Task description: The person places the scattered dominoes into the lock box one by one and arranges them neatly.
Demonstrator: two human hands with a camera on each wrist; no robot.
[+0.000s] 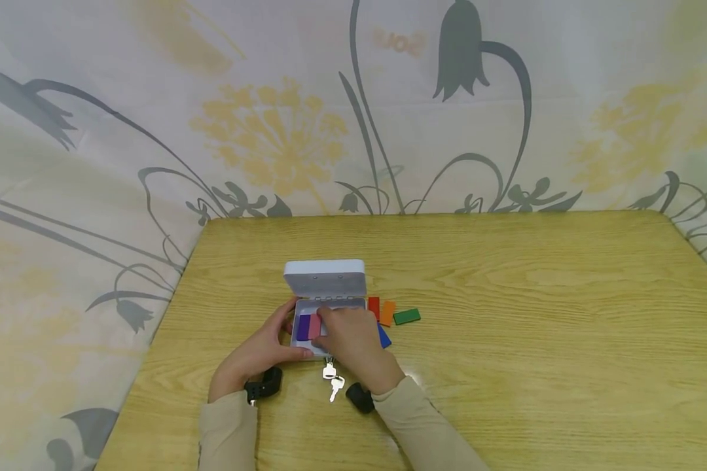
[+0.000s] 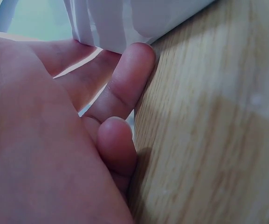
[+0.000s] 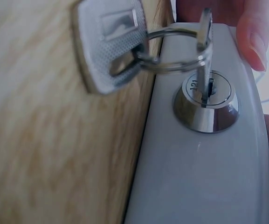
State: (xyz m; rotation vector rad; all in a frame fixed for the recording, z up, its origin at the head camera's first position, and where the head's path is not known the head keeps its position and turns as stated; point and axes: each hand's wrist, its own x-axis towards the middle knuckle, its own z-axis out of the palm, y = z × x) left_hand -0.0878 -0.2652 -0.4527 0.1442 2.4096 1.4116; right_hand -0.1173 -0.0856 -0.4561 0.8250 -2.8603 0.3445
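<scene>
A small white metal cash box (image 1: 302, 346) stands on the table, its lid (image 1: 325, 268) tilted up at the back. My left hand (image 1: 265, 347) grips the box's left side, thumb along the front rim and fingers round toward the back. Inside lie a purple block (image 1: 304, 327) and a pink block (image 1: 315, 326), side by side. Reaching in from the right, my right hand (image 1: 352, 335) pinches the pink block between thumb and finger at its two ends. One key (image 3: 205, 51) sits in the front lock (image 3: 206, 114); a second key (image 3: 113, 44) hangs from its ring.
To the box's right lie a red block (image 1: 374, 308), an orange block (image 1: 387, 313), a green block (image 1: 407, 316) and a blue block (image 1: 384, 335), partly hidden by my right hand. A patterned cloth (image 1: 389, 131) hangs behind the wooden table (image 1: 536, 340).
</scene>
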